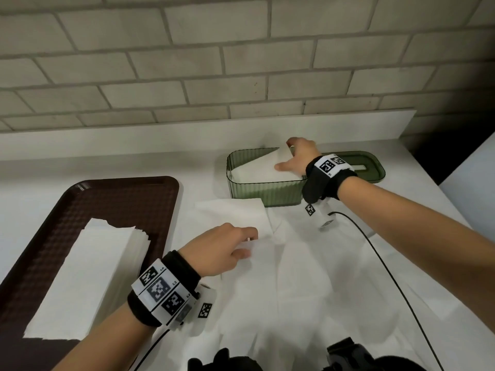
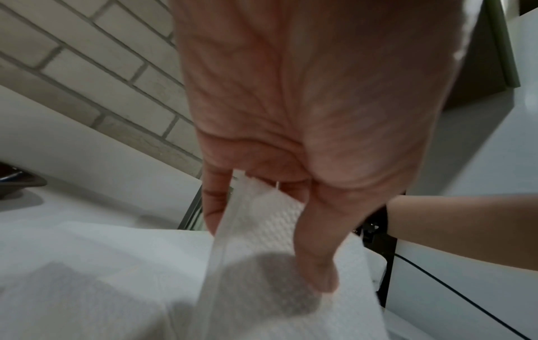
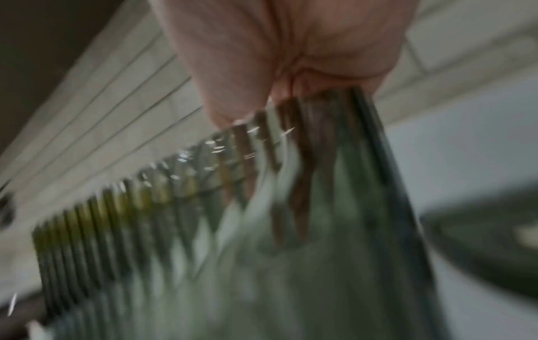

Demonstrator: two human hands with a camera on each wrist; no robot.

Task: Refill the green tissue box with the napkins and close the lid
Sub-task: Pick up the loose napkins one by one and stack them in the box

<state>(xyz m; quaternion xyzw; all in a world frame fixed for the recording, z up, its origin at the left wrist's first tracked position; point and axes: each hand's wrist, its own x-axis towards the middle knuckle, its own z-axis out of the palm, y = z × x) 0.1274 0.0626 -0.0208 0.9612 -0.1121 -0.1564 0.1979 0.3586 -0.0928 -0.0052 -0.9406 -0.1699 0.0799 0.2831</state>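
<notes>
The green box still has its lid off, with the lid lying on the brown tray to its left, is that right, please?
Not quite. The green box is indeed open, but its lid lies on the white counter just to the right of the box, behind the right hand. The brown tray on the left holds a stack of napkins. The head view shows this.

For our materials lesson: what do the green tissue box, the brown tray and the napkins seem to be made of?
Green tissue box: probably translucent plastic, glossy; ribbed walls let the white napkins show through.
Brown tray: likely moulded plastic, matt, with a fine waffle texture.
Napkins: thin white paper, embossed, stacked in soft folded layers.
</notes>
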